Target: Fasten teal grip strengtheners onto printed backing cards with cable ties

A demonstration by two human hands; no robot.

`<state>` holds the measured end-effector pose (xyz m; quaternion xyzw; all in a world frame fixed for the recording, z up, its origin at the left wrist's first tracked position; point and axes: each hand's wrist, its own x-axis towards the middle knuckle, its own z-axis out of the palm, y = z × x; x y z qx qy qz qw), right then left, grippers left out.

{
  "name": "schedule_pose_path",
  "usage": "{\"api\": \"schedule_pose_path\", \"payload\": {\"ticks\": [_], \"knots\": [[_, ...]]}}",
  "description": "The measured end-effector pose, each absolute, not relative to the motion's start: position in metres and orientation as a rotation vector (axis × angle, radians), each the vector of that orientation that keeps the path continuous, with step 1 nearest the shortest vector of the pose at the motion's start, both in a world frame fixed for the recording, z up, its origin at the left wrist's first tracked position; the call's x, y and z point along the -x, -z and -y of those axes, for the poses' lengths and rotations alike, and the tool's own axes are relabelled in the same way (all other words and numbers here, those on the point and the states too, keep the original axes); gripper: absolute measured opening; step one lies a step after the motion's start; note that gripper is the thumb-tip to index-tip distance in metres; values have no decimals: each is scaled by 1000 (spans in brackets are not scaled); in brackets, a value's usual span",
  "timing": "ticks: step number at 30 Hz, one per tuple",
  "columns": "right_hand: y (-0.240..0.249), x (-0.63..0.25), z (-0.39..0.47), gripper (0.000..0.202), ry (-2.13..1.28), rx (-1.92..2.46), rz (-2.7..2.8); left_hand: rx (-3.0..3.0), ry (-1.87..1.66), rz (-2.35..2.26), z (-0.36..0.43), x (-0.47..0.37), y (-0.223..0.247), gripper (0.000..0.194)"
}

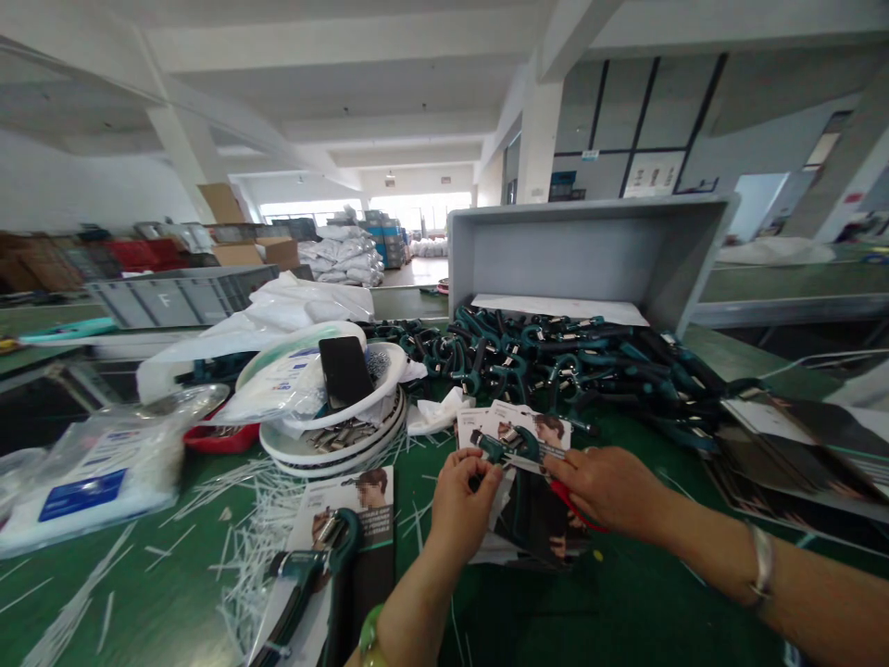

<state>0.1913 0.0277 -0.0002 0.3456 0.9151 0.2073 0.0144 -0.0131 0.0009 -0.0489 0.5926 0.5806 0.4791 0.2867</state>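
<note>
My right hand (604, 486) is closed around red-handled scissors (576, 508), whose blades point left across a hand grip strengthener (528, 445). That strengthener, dark green and black with a metal spring, lies on a printed backing card (479, 424) atop a stack of cards. My left hand (464, 491) pinches at the strengthener's left end, close to the blade tips; whether a thin tie is also between the fingers is hidden. To the left, another strengthener (340, 547) sits on its own card (379, 486).
A heap of strengtheners (528, 357) spills from a tipped grey crate (556, 250). White plastic strips (256, 528) litter the green table. Stacked white trays (333, 454) hold metal parts, with a black phone (345, 371) on top. A bag (104, 463) lies left, more cards (784, 454) right.
</note>
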Motion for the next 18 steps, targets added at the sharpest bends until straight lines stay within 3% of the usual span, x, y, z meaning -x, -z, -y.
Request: {"api": "schedule_pose_path", "payload": {"ticks": [6, 10, 14, 18], "knots": [[-21, -189, -26, 21, -250, -1151, -2782, -1412, -1319, -1644, -8, 28, 49, 22], [-52, -177, -27, 30, 79, -1116, -2738, -1465, -1277, -1924, -6, 50, 39, 43], [-70, -156, -32, 43, 223, -1073, -2639, -1689, -883, -1867, 1, 56, 29, 31], [-73, -141, -42, 48, 327, -1071, -2567, -1714, -881, -1821, 3, 53, 30, 30]]}}
